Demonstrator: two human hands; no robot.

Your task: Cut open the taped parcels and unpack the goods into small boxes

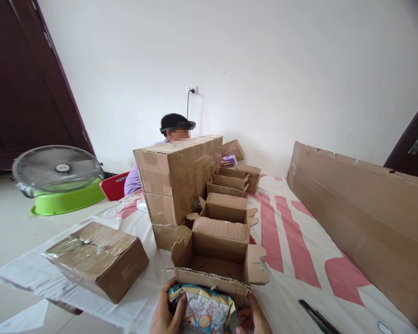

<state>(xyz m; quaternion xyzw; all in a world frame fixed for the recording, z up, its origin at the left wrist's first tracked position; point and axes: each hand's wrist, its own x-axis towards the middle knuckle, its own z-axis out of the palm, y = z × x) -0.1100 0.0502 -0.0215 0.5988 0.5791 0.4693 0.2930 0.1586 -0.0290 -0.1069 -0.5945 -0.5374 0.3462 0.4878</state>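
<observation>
My left hand (169, 310) is closed on a colourful plastic packet (205, 311) with a cartoon print and a teal edge, thumb across its left side. The packet is in front of the nearest open cardboard box (218, 264), against its raised front flap. My right hand (252, 317) is at the right end of that flap, its fingers curled at the flap's corner. Part of those fingers is hidden. The box's inside shows bare brown cardboard, and its side flaps stick outward.
Several more open boxes (226, 204) run back in a row. Stacked closed boxes (181, 176) stand left of them. A taped box (97, 260) lies at left, a box cutter (318, 317) at right. A long cardboard sheet (362, 218) edges the table. Behind the stack sits a person (176, 127).
</observation>
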